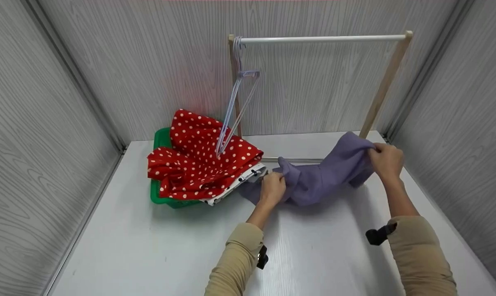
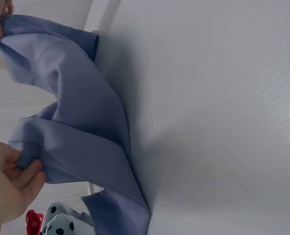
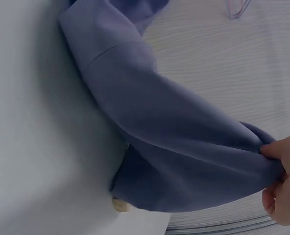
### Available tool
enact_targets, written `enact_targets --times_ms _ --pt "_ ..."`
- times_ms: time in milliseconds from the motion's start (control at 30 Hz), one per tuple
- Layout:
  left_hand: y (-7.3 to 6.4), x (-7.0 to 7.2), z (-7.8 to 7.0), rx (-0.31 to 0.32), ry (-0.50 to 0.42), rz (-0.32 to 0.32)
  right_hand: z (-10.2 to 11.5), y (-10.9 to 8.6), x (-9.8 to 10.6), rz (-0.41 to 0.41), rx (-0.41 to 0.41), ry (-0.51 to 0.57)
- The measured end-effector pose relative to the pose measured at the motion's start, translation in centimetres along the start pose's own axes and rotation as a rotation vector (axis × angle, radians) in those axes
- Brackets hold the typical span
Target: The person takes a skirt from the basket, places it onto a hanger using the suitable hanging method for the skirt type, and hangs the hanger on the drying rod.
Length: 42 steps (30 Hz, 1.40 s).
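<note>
A plain purple cloth garment stretches between my two hands, sagging in folds onto the white table. My left hand pinches one part of it, close to the basket; in the left wrist view the fingers curl into the fabric. At the other end my right hand grips a bunched edge and lifts it, and the right wrist view has the thumb pressing on the purple cloth. The garment's exact kind is hidden by its folds.
A green basket at the left holds a red polka-dot cloth and a white cloth with black dots. Behind stands a wooden rack with a white rail. Several hangers hang at its left end. Grey panels wall the table.
</note>
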State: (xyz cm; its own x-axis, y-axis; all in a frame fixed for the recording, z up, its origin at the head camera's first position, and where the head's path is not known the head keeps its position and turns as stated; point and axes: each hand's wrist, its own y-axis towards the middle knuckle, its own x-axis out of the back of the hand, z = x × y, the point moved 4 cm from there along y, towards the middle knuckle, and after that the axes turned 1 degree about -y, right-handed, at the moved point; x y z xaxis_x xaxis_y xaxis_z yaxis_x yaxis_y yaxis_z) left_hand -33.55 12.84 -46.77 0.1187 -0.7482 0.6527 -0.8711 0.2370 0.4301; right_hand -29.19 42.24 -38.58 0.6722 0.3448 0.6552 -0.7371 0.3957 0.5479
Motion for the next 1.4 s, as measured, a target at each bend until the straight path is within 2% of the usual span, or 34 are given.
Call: enact_targets --times_ms 67,133,200,267,367,500,567,667,733,800,933,1100,1200,1300,1400 --pt "-0.3 -0.8 0.3 0.032 -0.028 0.071 0.9 0.5 0.5 -0.099 0.084 0.053" --pt "-0.6 -1.4 0.6 0.069 -0.034 0.159 1.9 0.7 0.5 -0.116 0.207 0.094" --pt "-0.7 -1.7 0.5 0.098 -0.023 0.233 2.8 0.5 0.1 -0.057 0.338 0.106" --pt "-0.5 -1.5 0.1 0.099 -0.007 0.270 3.9 0.0 -0.6 0.041 0.458 0.122" --pt "0.4 -0.6 -1.4 0.030 0.012 0.251 5.5 -1.2 -2.0 0.165 0.591 0.144" --pt "1.9 1.1 -3.9 -0.149 0.047 0.174 7.9 -3.0 -3.7 0.256 0.728 0.195" --pt "2.3 1.6 -4.7 -0.223 0.092 0.171 8.9 -3.9 -4.4 0.292 0.759 0.216" --pt "2.5 1.8 -4.9 -0.261 0.166 0.213 10.0 -4.8 -5.2 0.338 0.740 0.237" --pt "2.4 1.6 -4.4 -0.241 0.205 0.244 10.4 -5.3 -5.8 0.359 0.707 0.235" --pt "2.3 1.4 -3.8 -0.219 0.225 0.248 10.5 -5.6 -6.2 0.369 0.675 0.223" --pt "2.0 1.4 -2.8 -0.207 0.236 0.205 10.4 -6.3 -7.0 0.353 0.637 0.159" --pt "1.8 1.8 -2.5 -0.258 0.294 0.169 9.8 -7.1 -7.7 0.292 0.612 0.010" --pt "1.7 2.2 -2.5 -0.289 0.329 0.156 8.9 -7.3 -8.3 0.254 0.579 -0.013" --pt "1.7 2.7 -2.5 -0.316 0.346 0.136 7.4 -7.1 -8.7 0.232 0.502 -0.005" --pt "1.7 3.4 -2.5 -0.351 0.336 0.101 5.3 -6.5 -9.0 0.266 0.378 -0.016"
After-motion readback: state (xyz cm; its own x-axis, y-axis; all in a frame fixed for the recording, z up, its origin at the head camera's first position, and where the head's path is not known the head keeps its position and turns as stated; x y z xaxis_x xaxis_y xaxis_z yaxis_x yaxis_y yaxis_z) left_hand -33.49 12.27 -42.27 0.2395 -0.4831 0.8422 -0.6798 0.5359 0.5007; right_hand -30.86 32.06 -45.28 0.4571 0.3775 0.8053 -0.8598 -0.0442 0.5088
